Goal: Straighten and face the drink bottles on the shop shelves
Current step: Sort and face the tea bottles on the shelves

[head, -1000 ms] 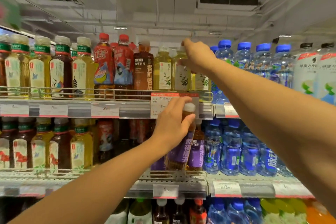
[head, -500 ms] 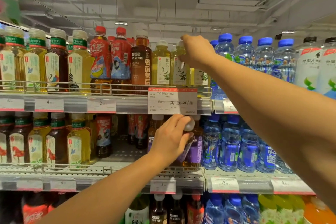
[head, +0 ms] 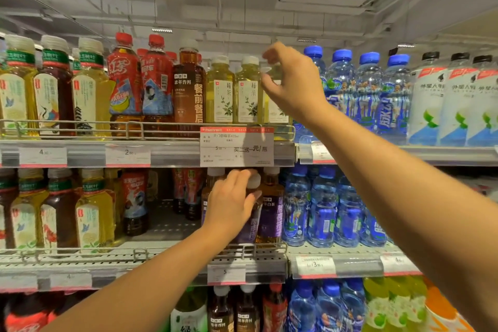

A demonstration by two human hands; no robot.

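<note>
Nearest, our left hand (head: 231, 205) grips the purple-label bottle (head: 249, 223) at its neck on the middle shelf (head: 161, 259); the bottle leans, cap tipped right. Further up, our right hand (head: 292, 86) hangs loosely spread just beside the yellow tea bottle (head: 277, 105), top shelf.

A purple-labelled, white-capped tea bottle (head: 252, 213) leans tilted on the middle shelf (head: 167, 259), front row.

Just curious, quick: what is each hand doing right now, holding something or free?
Left hand: grips the purple-label bottle near its neck.
Right hand: fingers loosely spread by the pale yellow tea bottle, holding nothing.
</note>
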